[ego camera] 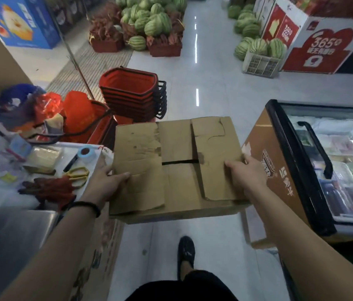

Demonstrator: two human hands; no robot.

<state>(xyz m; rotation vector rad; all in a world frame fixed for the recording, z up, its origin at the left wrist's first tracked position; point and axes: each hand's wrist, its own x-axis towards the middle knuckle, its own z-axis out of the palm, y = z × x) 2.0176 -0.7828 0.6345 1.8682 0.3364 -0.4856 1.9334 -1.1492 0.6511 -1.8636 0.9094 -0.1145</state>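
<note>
- A cardboard box (177, 168) is held level above the floor (210, 94), between the tabletop (67, 153) and a chest freezer (314, 170).
- The box's left edge is gripped by the left hand (106, 181), thumb laid over the top flap.
- Its right edge is gripped by the right hand (247, 172), fingers curled onto the flap.
- A stack of red baskets (132, 92) is seen just beyond the box.
- Scissors (78, 173) and gloves (49, 190) lie on the tabletop.

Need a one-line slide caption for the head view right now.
Left hand and right hand hold a cardboard box in a shop aisle, stacked red baskets ahead, chest freezer to the right.
</note>
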